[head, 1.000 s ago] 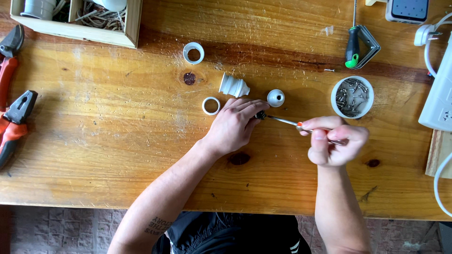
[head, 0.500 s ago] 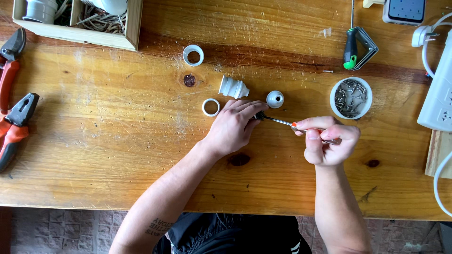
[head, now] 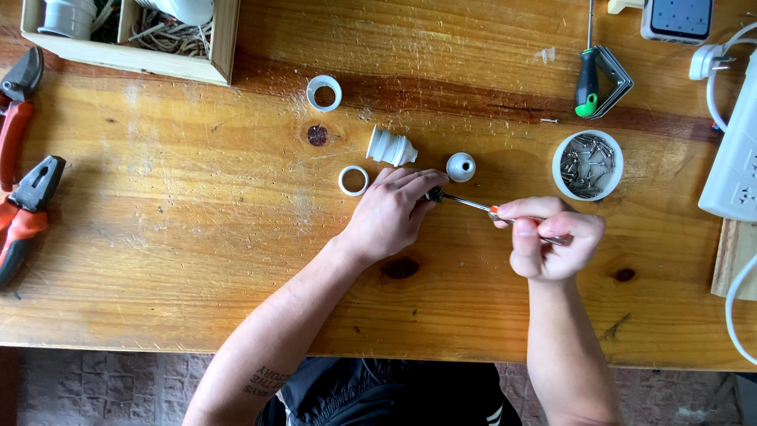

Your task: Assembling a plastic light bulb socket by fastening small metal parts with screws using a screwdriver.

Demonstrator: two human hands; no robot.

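- The right hand (head: pixel 552 246) is curled shut around a slim screwdriver with an orange handle and thin metal shaft (head: pixel 493 210); thumb and forefinger pinch the handle where the orange shows, the other fingers fold under it.
- The screwdriver's shaft runs leftward and slightly up, and its tip meets a small dark part (head: pixel 433 194) at the fingertips of the left hand.
- The left hand (head: pixel 393 213) lies palm down on the wooden tabletop (head: pixel 197 237), fingers closed over the small dark part; only its edge shows, so what it is cannot be told.
- Just above the left hand's fingertips lies a white ribbed plastic fitting (head: pixel 391 147), tipped on its side.
- To its right, near the screwdriver's shaft, sits a small white domed plastic cap with a hole on top (head: pixel 460 166).
- Just left of the left hand's knuckles lies a white plastic ring (head: pixel 353 180); a second, taller white ring (head: pixel 324 92) lies farther up the table.
- Beyond the right hand, a round white cup of metal screws (head: pixel 587 164) stands near the wrist side.
- Above it lies a green-and-black-handled screwdriver (head: pixel 587 79).
- At the far left edge lie red-handled pliers (head: pixel 24 209); a wooden box (head: pixel 221 47) sits in the upper left corner, and a white power strip (head: pixel 733 166) at the right edge.
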